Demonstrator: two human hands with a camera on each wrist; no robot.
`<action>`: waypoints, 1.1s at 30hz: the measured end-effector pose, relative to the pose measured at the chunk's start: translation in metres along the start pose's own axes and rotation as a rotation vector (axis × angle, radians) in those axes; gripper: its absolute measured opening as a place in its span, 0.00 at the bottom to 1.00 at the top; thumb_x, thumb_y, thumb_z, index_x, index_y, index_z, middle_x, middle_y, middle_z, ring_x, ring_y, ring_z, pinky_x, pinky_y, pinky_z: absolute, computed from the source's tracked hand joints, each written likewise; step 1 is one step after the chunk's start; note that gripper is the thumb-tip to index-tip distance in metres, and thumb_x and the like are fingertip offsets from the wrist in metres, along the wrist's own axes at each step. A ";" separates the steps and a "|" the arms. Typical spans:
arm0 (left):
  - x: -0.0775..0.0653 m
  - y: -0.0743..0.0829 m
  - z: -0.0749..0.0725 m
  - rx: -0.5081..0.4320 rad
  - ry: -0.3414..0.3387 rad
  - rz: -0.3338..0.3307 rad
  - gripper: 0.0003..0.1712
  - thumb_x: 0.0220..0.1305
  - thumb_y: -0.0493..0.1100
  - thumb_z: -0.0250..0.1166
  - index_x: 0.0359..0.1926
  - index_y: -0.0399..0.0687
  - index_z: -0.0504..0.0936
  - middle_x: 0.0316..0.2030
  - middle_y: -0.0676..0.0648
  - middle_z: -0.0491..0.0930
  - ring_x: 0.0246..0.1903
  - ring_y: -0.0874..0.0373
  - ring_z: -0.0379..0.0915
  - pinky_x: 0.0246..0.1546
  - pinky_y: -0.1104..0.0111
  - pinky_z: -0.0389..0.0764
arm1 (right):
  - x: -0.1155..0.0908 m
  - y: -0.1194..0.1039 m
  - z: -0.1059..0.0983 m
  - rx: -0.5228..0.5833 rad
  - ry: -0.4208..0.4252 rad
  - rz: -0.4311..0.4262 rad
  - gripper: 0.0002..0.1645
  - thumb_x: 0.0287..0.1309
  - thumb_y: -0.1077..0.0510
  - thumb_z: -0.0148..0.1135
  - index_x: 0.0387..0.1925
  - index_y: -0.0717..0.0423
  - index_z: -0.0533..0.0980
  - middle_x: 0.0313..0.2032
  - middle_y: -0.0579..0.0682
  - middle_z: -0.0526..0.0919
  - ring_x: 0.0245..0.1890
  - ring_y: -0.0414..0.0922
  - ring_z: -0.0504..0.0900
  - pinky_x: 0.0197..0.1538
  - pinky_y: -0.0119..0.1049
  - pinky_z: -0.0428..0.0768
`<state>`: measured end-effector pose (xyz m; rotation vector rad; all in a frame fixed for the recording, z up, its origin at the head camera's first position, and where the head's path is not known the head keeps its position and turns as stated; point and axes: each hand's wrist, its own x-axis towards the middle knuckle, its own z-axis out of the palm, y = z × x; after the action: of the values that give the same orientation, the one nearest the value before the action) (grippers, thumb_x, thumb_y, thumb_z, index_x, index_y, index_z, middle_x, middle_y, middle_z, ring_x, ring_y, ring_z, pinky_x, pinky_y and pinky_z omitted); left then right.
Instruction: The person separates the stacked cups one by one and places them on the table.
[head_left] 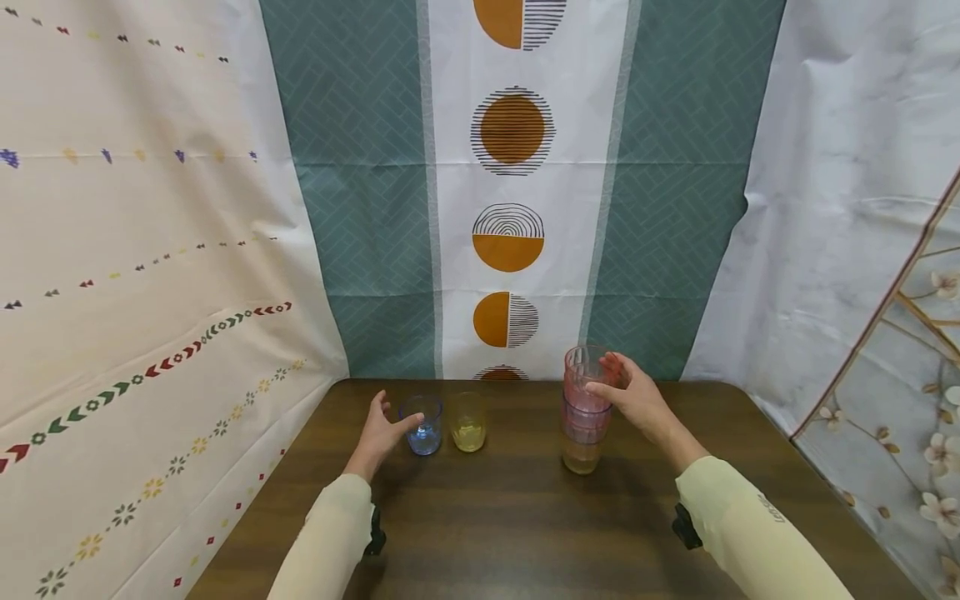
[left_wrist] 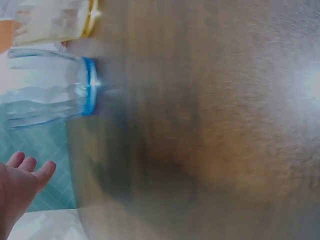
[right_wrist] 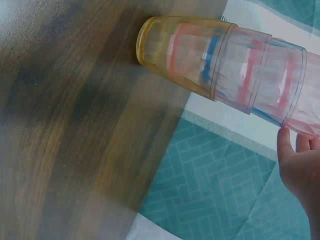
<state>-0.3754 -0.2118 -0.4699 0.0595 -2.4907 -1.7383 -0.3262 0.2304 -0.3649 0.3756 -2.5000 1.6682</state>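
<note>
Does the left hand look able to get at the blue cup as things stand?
Probably yes. The left hand is open right beside the blue cup, with only bare table between. The yellow cup stands on the cup's far side, out of the way.

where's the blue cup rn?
Head view: the blue cup stands on the table left of centre, beside the yellow cup, with the left hand at its left side.

blue cup (head_left: 424, 435) clear blue, lower left of centre | yellow cup (head_left: 468, 432) clear yellow beside it | stack of cups (head_left: 587, 408) pink on top, yellow at base | table (head_left: 510, 533) dark brown wood grain | backdrop (head_left: 360, 208) teal herringbone, orange striped circles on white at centre
</note>
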 end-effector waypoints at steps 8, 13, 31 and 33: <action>-0.002 0.030 -0.004 0.012 -0.022 0.059 0.62 0.59 0.58 0.72 0.78 0.43 0.40 0.75 0.34 0.47 0.73 0.36 0.43 0.69 0.42 0.54 | 0.006 0.016 -0.003 0.005 0.008 -0.028 0.53 0.62 0.50 0.69 0.75 0.65 0.49 0.73 0.64 0.58 0.72 0.62 0.57 0.69 0.58 0.59; -0.003 0.053 -0.003 0.017 -0.051 0.090 0.61 0.59 0.58 0.72 0.78 0.45 0.41 0.75 0.36 0.49 0.74 0.37 0.43 0.69 0.43 0.55 | 0.005 0.013 -0.003 0.030 -0.001 -0.015 0.52 0.63 0.57 0.68 0.75 0.68 0.47 0.73 0.67 0.56 0.72 0.65 0.54 0.69 0.61 0.57; 0.005 0.129 0.042 0.055 -0.140 0.225 0.53 0.59 0.56 0.72 0.77 0.53 0.52 0.72 0.43 0.59 0.72 0.46 0.52 0.68 0.48 0.60 | 0.010 0.041 0.003 -0.030 0.006 -0.008 0.51 0.60 0.50 0.70 0.74 0.64 0.54 0.67 0.67 0.66 0.66 0.63 0.64 0.64 0.61 0.67; 0.006 0.137 0.050 0.052 -0.159 0.232 0.52 0.59 0.55 0.72 0.77 0.53 0.53 0.72 0.44 0.60 0.72 0.47 0.53 0.68 0.48 0.60 | 0.011 0.041 0.005 -0.029 0.009 -0.006 0.51 0.60 0.49 0.70 0.74 0.64 0.54 0.67 0.67 0.66 0.66 0.63 0.64 0.65 0.61 0.67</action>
<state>-0.3828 -0.1186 -0.3582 -0.3622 -2.5289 -1.6426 -0.3473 0.2394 -0.4009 0.3717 -2.5109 1.6258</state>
